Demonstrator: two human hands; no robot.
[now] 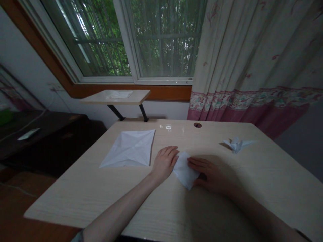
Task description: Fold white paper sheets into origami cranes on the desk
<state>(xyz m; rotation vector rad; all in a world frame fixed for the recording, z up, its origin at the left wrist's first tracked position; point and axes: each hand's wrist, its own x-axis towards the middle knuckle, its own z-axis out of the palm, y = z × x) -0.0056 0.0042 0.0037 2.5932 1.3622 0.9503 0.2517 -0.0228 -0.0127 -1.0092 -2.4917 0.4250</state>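
A small folded sheet of white paper (186, 173), roughly diamond-shaped, lies on the table between my hands. My left hand (165, 163) rests at its left edge, fingers stretched out and lying low, the tips by the upper left side. On the right side, my right hand (208, 173) has its fingers over the paper's upper right edge and its thumb near the lower right edge, around the right corner. That corner is partly hidden by the hand. A larger creased white sheet (131, 148) lies spread out to the left of my left hand.
A folded paper crane (237, 145) sits at the right of the wooden table (151, 208). Behind the table's left, a raised shelf (96, 96) bears more white paper (121, 95). A round cable cap (197, 125) is near the back edge. Curtain (227, 67) and window stand behind.
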